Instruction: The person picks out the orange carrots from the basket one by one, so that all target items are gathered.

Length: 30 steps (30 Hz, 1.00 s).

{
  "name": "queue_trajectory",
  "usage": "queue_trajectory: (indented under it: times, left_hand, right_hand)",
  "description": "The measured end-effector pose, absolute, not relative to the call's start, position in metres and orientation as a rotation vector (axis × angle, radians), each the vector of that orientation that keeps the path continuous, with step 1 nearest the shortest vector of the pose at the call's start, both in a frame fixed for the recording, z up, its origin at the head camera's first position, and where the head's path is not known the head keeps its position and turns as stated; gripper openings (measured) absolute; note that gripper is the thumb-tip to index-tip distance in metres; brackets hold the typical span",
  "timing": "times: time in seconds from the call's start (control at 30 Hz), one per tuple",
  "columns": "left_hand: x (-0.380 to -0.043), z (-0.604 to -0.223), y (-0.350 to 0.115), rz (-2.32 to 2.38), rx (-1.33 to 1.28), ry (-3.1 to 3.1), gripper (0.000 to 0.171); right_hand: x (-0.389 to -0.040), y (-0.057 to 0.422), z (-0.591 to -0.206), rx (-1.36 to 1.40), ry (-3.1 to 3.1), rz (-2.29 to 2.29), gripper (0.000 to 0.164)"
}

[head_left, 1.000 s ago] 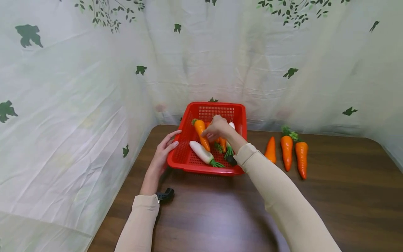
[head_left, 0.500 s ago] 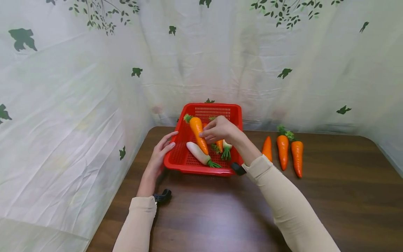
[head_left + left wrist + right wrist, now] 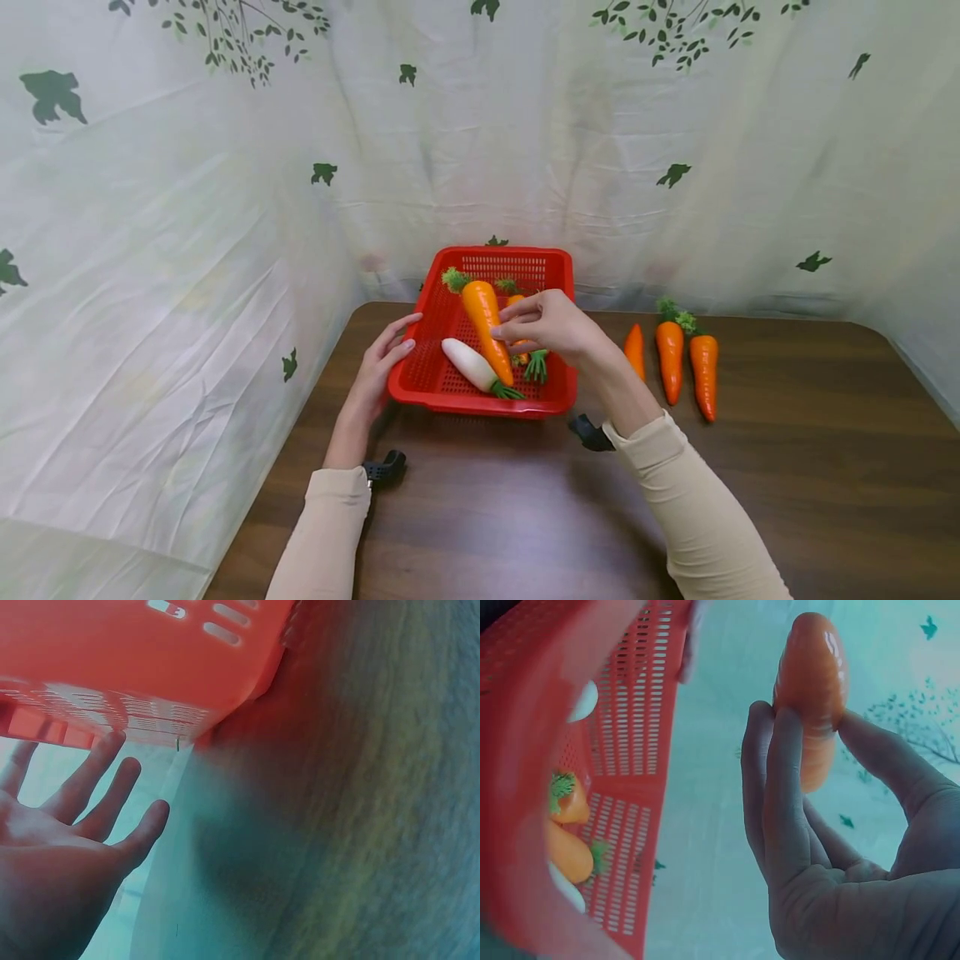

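Above the red basket (image 3: 480, 406) my right hand (image 3: 558, 325) pinches an orange carrot (image 3: 483, 312) between thumb and fingers. The carrot slants, its green top toward the back left. In the right wrist view the same carrot (image 3: 814, 682) is held well clear of the basket's rim. My left hand (image 3: 375, 367) rests against the basket's left rim; the left wrist view shows its fingers spread and mostly straight beside the basket wall (image 3: 172, 667). Inside the basket lie a white radish (image 3: 467, 362) and other carrots (image 3: 570, 851), partly hidden by my right hand.
Right of the basket, on the brown wooden table (image 3: 480, 517), lie a partly hidden carrot (image 3: 634, 350), a second carrot (image 3: 670, 358) and a third carrot (image 3: 705, 375). A leaf-patterned curtain (image 3: 495, 150) hangs behind the table and along its left side.
My right hand has lifted the carrot out of the basket's contents, drawing it up and toward me. The left hand stays at the rim. The view has shifted slightly.
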<state>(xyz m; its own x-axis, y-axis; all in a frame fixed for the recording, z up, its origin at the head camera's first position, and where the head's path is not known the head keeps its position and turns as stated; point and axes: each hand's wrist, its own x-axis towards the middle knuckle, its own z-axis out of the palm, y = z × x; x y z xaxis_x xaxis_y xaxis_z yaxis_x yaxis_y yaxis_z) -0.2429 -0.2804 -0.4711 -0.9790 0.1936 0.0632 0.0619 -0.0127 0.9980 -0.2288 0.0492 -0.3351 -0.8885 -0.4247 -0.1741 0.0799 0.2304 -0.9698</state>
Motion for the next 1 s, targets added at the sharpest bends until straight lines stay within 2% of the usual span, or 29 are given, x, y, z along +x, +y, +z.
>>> queue_trajectory:
  times: [0.4, 0.73, 1.0]
  left_hand:
    - [-0.244, -0.470, -0.280, 2.145, 0.304, 2.127, 0.054]
    - [-0.243, -0.471, -0.284, 2.132, 0.296, 2.161, 0.054]
    - [-0.245, -0.471, -0.281, 2.132, 0.317, 2.151, 0.053]
  right_hand:
    - [-0.204, 0.079, -0.368, -0.227, 2.145, -1.834, 0.046]
    - [-0.203, 0.085, -0.369, -0.231, 2.159, -1.886, 0.045]
    - [-0.198, 0.122, -0.368, -0.171, 2.187, -1.914, 0.047]
